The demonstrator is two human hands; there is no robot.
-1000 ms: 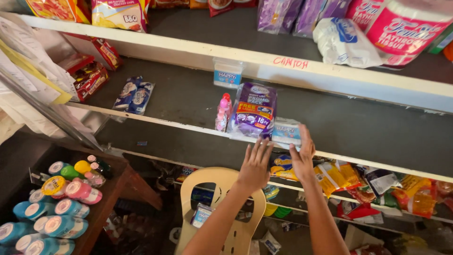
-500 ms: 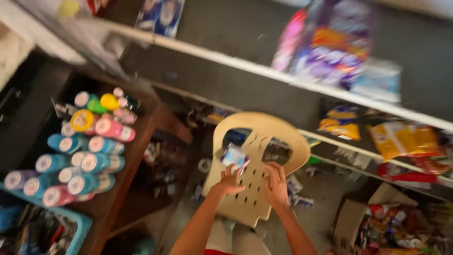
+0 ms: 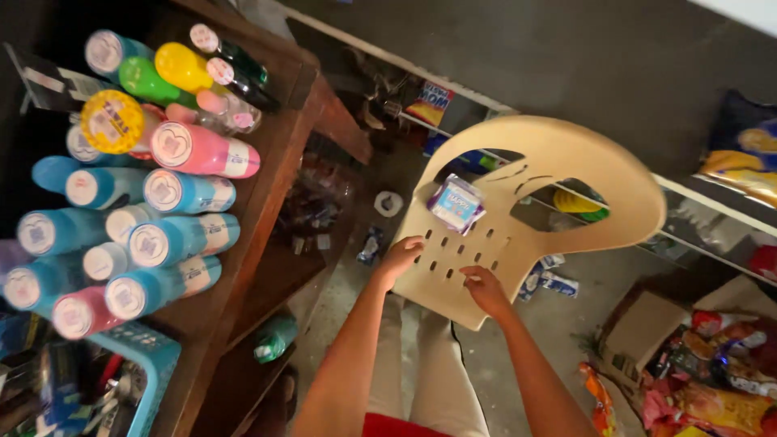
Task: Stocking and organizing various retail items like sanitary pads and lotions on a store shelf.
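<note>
1. My left hand and right hand rest with fingers released on the beige perforated plastic chair, gripping nothing.
2. The small blue-and-white soft packet on its back looks light and squashy; I would pinch its edges.
3. Open floor beyond; the brown wooden bench crowds left.
</note>
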